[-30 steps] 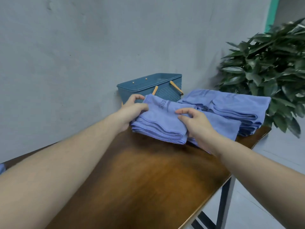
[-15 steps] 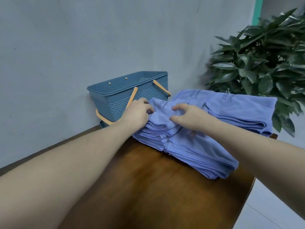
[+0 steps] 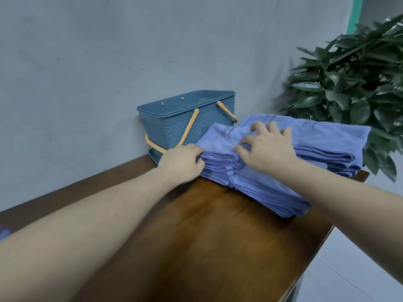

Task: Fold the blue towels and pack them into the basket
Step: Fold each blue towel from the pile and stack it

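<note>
Towels [image 3: 257,184], blue and folded, lie stacked on the table [image 3: 207,236]. Left hand [image 3: 182,162] is at the stack's left end, fingers curled into the folded edges, gripping them. Right hand [image 3: 267,149] rests on top of the stack, fingers bent and spread, pressing the cloth; whether it pinches any is unclear. Just beyond the left hand stands the basket [image 3: 174,125], against the wall, its orange handles down. Right of the right hand sits a second pile [image 3: 331,144], with a plant [image 3: 353,83] behind it.
</note>
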The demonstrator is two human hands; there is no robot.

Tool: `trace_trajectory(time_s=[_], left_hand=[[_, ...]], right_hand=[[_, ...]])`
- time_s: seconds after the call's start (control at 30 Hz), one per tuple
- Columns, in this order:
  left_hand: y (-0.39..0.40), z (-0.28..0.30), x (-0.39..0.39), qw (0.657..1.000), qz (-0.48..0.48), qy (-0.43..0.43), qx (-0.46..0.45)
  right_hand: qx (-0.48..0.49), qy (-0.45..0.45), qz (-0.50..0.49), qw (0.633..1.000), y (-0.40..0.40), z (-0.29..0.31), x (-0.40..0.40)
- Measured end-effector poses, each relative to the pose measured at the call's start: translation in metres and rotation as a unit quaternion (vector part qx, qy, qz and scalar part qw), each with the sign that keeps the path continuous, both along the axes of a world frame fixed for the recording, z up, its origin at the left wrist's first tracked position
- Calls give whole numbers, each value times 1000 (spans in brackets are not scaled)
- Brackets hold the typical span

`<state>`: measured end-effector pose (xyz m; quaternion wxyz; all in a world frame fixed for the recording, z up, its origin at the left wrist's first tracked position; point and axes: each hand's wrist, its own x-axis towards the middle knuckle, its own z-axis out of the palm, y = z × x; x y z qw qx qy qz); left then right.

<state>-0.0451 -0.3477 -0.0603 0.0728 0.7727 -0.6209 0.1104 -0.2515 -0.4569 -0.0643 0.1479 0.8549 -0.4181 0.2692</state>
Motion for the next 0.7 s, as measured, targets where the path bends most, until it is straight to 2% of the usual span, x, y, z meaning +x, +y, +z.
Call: trace_trajectory(time_s=[0.1, 0.3, 0.53, 0.7], left_hand=[[35, -3, -4, 999, 6, 30, -20], [132, -21, -5, 996, 55, 64, -29], [268, -60, 35, 981, 138, 119, -68], [352, -77, 46, 984, 147, 70, -71]], right_hand=[[16, -35, 65, 997, 33, 6, 3], [170, -27, 198, 965, 110, -2, 25], [247, 40, 316, 915, 195, -22, 68], [270, 64, 373, 886, 250, -33, 106]])
